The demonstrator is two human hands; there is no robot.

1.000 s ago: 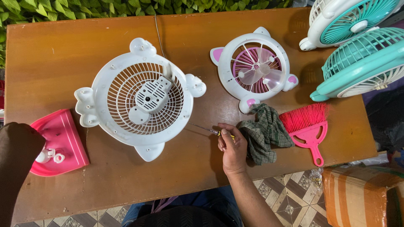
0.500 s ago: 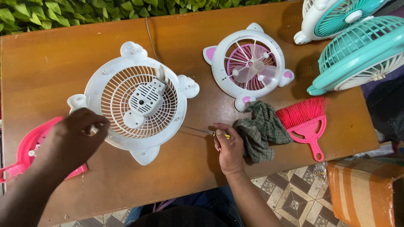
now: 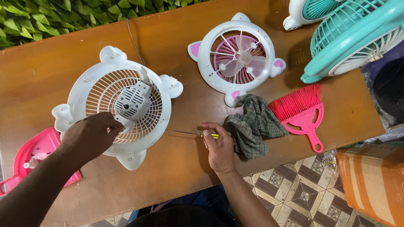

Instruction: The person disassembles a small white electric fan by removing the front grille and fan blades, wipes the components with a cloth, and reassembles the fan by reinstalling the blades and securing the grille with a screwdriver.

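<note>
left hand [image 3: 90, 136] rests fingers-down on the round white plastic fan grille [image 3: 118, 103], at its 7 o'clock rim, on the brown wooden table [image 3: 185, 168]. right hand [image 3: 219, 145] lies curled over the yellow handle of a thin screwdriver [image 3: 193, 133], shaft pointing to 9 o'clock. crumpled grey checked cloth [image 3: 252, 128] touches it at 3 o'clock; pink brush [image 3: 301, 111] beyond.

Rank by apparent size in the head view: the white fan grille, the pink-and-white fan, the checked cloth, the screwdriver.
1. White fan grille, under the left hand.
2. Pink-and-white fan.
3. Checked cloth.
4. Screwdriver, at the right hand.
</note>
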